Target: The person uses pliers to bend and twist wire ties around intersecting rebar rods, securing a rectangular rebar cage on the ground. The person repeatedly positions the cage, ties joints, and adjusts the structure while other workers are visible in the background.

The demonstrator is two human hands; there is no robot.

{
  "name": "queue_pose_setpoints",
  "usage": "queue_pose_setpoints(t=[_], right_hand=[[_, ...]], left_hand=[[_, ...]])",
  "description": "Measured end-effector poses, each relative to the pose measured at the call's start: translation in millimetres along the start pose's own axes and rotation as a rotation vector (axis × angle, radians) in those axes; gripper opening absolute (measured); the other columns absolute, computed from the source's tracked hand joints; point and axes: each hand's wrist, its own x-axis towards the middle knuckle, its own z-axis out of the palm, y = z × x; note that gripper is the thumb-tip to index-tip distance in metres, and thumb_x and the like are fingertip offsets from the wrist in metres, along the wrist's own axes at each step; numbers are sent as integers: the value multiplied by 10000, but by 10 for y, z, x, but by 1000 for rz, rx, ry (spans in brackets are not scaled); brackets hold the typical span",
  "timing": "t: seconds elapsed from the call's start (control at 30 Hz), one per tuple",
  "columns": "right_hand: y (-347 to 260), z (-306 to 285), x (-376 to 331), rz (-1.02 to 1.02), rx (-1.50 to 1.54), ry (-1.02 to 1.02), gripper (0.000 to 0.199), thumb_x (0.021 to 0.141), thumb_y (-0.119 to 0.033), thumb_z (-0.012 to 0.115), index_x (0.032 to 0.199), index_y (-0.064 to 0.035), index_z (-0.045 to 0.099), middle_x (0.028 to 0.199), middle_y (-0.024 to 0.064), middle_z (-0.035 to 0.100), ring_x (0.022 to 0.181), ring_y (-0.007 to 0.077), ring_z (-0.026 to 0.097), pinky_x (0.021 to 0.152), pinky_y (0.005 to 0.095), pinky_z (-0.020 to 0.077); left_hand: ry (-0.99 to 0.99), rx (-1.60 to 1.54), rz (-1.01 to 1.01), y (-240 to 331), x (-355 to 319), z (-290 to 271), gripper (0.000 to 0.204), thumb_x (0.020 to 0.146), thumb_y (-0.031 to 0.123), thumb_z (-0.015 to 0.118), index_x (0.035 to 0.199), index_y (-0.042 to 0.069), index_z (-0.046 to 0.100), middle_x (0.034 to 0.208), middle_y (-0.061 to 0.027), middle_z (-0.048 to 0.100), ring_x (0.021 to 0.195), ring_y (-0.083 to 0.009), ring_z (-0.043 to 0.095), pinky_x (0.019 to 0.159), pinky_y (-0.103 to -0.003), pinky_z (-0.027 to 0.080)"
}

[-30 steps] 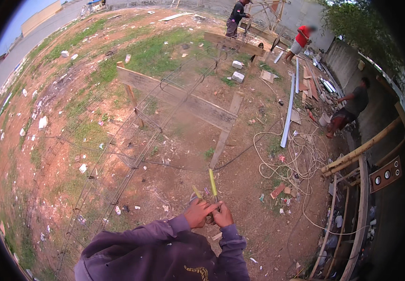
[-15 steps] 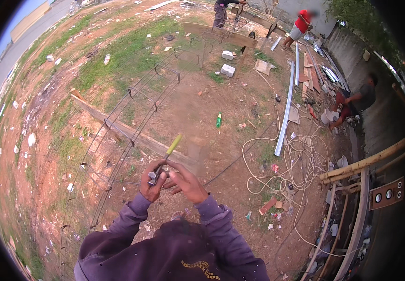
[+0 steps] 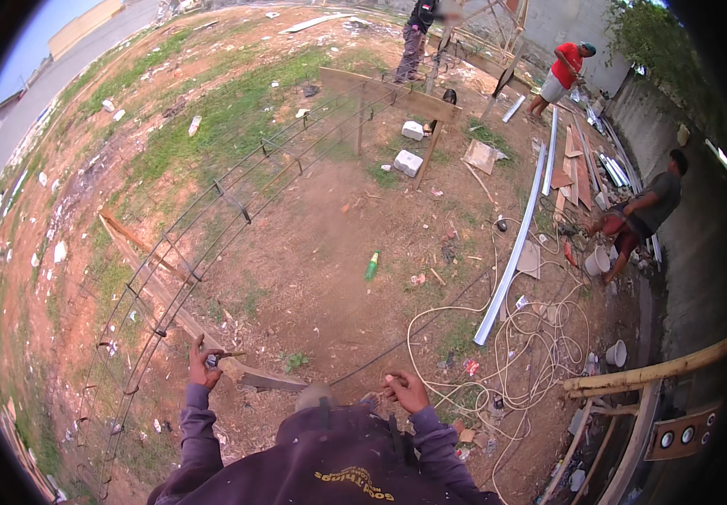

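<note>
My left hand (image 3: 202, 366), on the left, is closed around a hand tool (image 3: 230, 354). The tool has a yellowish handle pointing right and a metal end by my palm; its exact kind is unclear. Just left of and beyond that hand runs a long cage of thin steel rods (image 3: 244, 215) with square stirrups, stretching from lower left toward the upper middle. A wooden board (image 3: 254, 373) passes beneath the cage, its near end between my hands. My right hand (image 3: 405, 390) is raised apart on the right, fingers curled; anything inside them is too small to make out.
A green bottle (image 3: 371, 266) lies ahead, with white blocks (image 3: 407, 162) beyond. On the right are a long metal channel (image 3: 511, 252), tangled pale cord (image 3: 540, 337) and a bamboo pole (image 3: 658, 366). Another person (image 3: 654, 198) bends near a bucket (image 3: 596, 261); two others stand farther off.
My hands have separated from in front of me. The left went left with the tool, the right moved right. The view has tilted, and the person on the right is more upright.
</note>
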Motion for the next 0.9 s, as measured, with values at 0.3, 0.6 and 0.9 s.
queue_pose_setpoints(t=[0.3,0.6,0.9], right_hand=[[-345,-814,1633,-147,-207,-12,343,922,-262,587,1128,13,578,915,109,669,760,166,649,652,280,518],[-608,-1372,3450,55,-880,-84,468,809,-426,641,1118,-75,635,1009,162,680,960,308,647,849,407,495],[-1640,-2269,4897,-143,-586,340,375,807,-360,673,1014,-48,681,911,160,697,868,274,681,782,367,525]], left_hand=[[-248,184,-487,679,270,-348,584,660,397,781,1077,10,649,1297,-221,507,1166,-386,513,978,-441,412],[200,45,-14,2560,2701,234,275,788,113,667,1022,-16,605,936,-155,626,838,-281,601,781,-363,473],[-412,-198,173,3645,4481,2126,334,786,236,713,1019,1,667,899,-167,668,835,-291,653,746,-367,506]])
